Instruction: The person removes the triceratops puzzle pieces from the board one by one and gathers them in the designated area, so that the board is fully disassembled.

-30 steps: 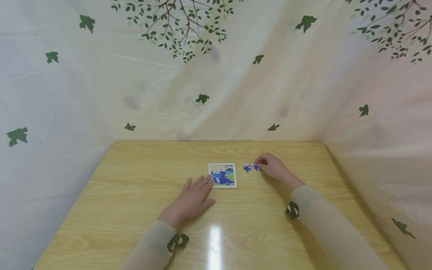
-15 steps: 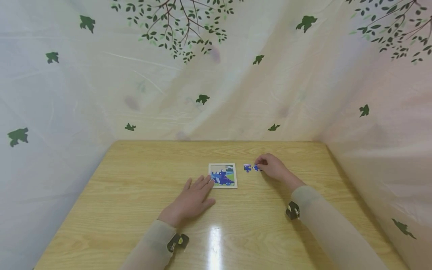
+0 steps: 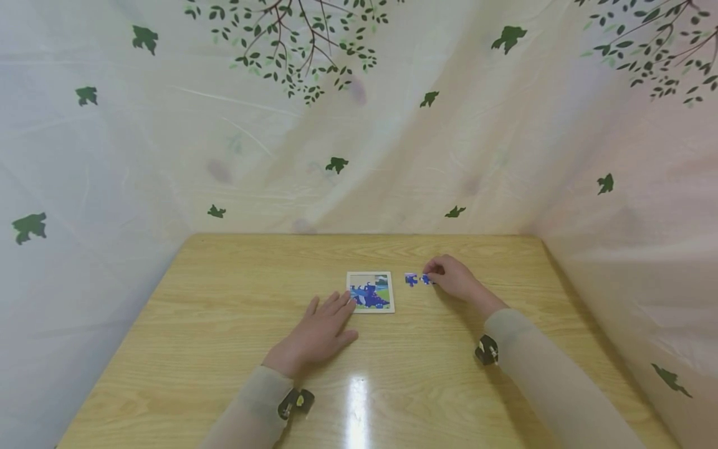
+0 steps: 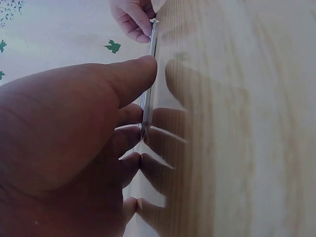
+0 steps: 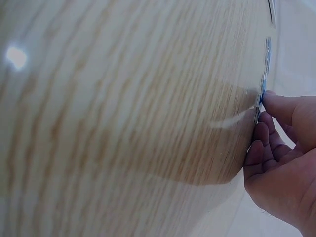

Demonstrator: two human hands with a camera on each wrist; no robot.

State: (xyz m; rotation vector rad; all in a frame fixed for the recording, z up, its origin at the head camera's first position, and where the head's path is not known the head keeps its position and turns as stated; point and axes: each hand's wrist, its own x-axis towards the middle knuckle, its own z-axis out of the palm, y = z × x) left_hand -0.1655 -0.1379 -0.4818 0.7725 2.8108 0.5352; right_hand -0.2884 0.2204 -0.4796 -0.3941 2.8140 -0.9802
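Note:
A small jigsaw puzzle in a white frame (image 3: 374,312) lies mid-table, with a blue dinosaur picture and a bare patch at its upper left. My left hand (image 3: 318,330) lies flat with its fingers spread, the fingertips on the frame's lower left edge. To the right of the frame is a loose blue puzzle piece (image 3: 411,279). Beside it my right hand (image 3: 453,279) pinches another blue puzzle piece (image 3: 424,279) down at the table, partly hidden under the fingers. In the right wrist view, the thumb (image 5: 279,106) is at the end of the row of pieces.
The wooden table (image 3: 224,349) reaches back to a pale curtain (image 3: 269,187) printed with leaves and branches. Curtains also stand along the left and right sides. Dark wrist cameras (image 3: 486,350) sit on both sleeves.

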